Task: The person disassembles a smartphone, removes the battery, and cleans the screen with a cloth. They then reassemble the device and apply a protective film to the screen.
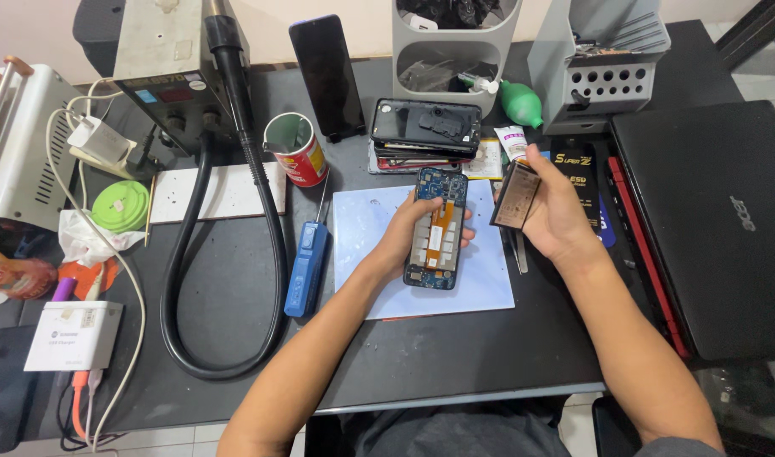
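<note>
Left hand (404,233) grasps opened phone (436,228) over blue mat (362,245); right hand (552,211) grasps battery (514,196) (flat, dark). Keep your grip light, phone level, battery unbent.

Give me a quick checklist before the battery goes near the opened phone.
1. Left hand grips the opened phone: ok.
2. Right hand holds the battery clear of the phone: ok.
3. Phone's inner bay faces up, orange flex visible: ok.
4. Light blue mat lies under the phone: ok.
5. Blue screwdriver lies off the mat's left edge: ok.
6. Bay free of debris: cannot tell.
</note>
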